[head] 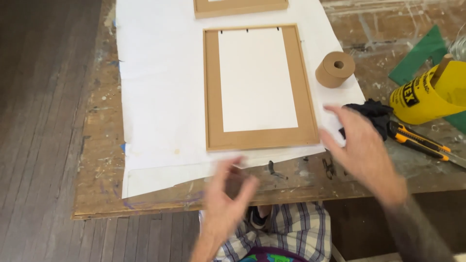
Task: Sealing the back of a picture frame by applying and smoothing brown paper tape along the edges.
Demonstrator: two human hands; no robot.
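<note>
A brown wooden picture frame (211, 92) lies face down on a large white paper sheet (160, 87), with a white sheet (256, 80) set inside it. My left hand (227, 204) hovers, blurred, over the table's near edge just below the frame, fingers spread and holding nothing. My right hand (361, 148) hangs open at the frame's lower right corner, fingers apart, not touching it.
A roll of brown tape (335, 69) stands right of the frame. Further right lie a black cloth (374, 114), a yellow utility knife (420, 140), a yellow tub (429, 94) and a green triangle ruler (417, 53). A second frame (240, 7) sits at the top. The worn wooden table (102, 160) ends above a plank floor.
</note>
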